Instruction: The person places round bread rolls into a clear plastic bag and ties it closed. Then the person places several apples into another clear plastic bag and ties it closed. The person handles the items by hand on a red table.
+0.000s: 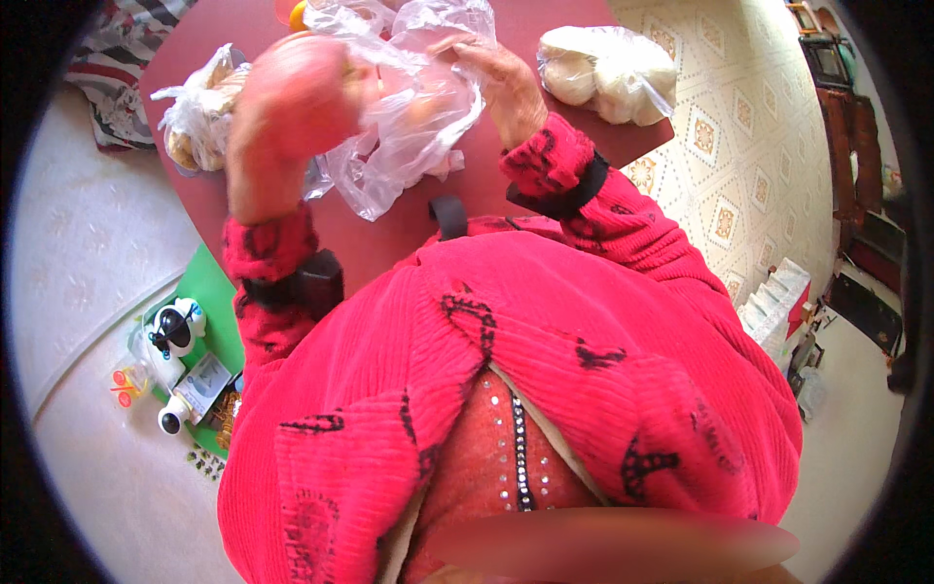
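Over the red tabletop [379,244], both of my hands are at a thin clear plastic bag [379,168]. My right hand [511,84] grips the bag's film on its right side, fingers bent over the edge. My left hand [292,109] is blurred by motion beside the bag's left side; its fingers are hard to make out, so whether it holds the film cannot be told. Something pale orange shows faintly through the plastic, too unclear to name. More crumpled clear plastic [445,22] lies just beyond my hands.
Right of my hands sits a clear bag of round white buns [609,77]. A knotted bag of brownish food [201,120] lies at the left. An orange object [298,14] shows at the far edge. Lower left, a green surface [208,292] bears a white-and-black device [179,327].
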Tool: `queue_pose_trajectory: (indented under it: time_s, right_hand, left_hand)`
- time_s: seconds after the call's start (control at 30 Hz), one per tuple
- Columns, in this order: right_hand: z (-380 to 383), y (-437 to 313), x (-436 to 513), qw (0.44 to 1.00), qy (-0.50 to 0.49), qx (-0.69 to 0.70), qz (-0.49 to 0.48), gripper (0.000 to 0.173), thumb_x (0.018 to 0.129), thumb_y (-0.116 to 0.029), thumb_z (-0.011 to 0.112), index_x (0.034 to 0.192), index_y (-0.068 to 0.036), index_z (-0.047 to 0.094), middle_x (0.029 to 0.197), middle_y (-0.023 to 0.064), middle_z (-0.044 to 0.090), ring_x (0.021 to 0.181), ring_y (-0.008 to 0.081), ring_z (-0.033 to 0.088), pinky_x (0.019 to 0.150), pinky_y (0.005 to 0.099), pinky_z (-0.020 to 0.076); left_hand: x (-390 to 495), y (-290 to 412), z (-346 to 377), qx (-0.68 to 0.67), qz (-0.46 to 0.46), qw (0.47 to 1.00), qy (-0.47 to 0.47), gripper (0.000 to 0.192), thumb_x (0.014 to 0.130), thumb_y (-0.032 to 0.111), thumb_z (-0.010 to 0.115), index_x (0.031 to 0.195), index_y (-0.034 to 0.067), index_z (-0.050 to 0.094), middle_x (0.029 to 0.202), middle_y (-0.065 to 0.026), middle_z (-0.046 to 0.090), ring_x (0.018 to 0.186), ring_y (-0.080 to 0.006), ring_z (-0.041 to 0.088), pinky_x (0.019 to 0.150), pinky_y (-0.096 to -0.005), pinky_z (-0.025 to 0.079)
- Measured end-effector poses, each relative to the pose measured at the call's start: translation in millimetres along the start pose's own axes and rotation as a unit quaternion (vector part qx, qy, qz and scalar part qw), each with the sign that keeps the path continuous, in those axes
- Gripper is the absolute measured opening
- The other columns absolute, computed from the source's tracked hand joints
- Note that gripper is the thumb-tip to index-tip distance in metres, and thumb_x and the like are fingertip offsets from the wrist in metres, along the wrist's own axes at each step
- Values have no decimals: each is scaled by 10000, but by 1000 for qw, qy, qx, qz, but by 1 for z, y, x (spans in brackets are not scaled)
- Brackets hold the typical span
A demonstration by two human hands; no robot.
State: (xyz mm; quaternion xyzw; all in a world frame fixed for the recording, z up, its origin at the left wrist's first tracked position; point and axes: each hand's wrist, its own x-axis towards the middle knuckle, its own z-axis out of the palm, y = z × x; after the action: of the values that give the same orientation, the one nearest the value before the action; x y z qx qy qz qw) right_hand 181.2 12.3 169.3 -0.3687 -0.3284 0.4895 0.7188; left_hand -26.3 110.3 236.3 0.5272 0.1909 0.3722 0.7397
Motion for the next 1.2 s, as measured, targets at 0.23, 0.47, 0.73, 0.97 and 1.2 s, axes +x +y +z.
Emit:
queue_pose_trajectory:
  time_s: [0.23, 0.47, 0.73, 0.97, 1.2]
  right_hand:
    - [-18, -45, 6, 958, 86, 264, 68, 259, 883, -95, 437, 1124, -73, 528, 991, 94, 627, 872, 194, 618, 679, 295, 532]
    - [-30, -62, 17, 962, 121, 187, 160, 291, 878, -64, 433, 1148, -121, 524, 888, 3, 606, 631, 72, 562, 574, 252, 508]
    - [-37, -56, 1, 996, 91, -7, -12, 309, 865, -184, 543, 1164, -116, 506, 1099, 60, 510, 929, 131, 504, 775, 256, 431]
    - [-41, -18, -6, 976, -47, -103, -186, 452, 843, -198, 588, 1263, -133, 434, 1283, 127, 472, 1162, 227, 474, 967, 338, 395]
    - [-42, -16, -13, 989, -86, -25, -118, 332, 795, -47, 599, 1126, -41, 568, 1230, 97, 528, 1087, 198, 533, 933, 320, 432]
  left_hand:
    - [3, -18, 37, -114, -69, 988, -79, 540, 862, 280, 525, 1282, -19, 364, 1234, -149, 479, 1124, -232, 499, 957, -347, 395]
    - [7, -22, 72, -59, -96, 913, -391, 738, 705, 434, 672, 1232, -21, 426, 1133, -155, 542, 1069, -249, 530, 920, -351, 420]
    - [40, -62, 29, 209, -40, 977, 30, 483, 791, 295, 648, 1158, 17, 503, 1080, -81, 558, 970, -180, 550, 831, -293, 463]
    - [67, -102, 9, 536, 54, 842, -3, 666, 674, 359, 736, 1169, -11, 488, 1061, -179, 571, 970, -303, 580, 846, -355, 466]
    - [74, -117, 5, 640, -28, 767, -40, 760, 709, 417, 716, 1267, 12, 400, 1113, -236, 555, 1024, -367, 565, 871, -390, 457]
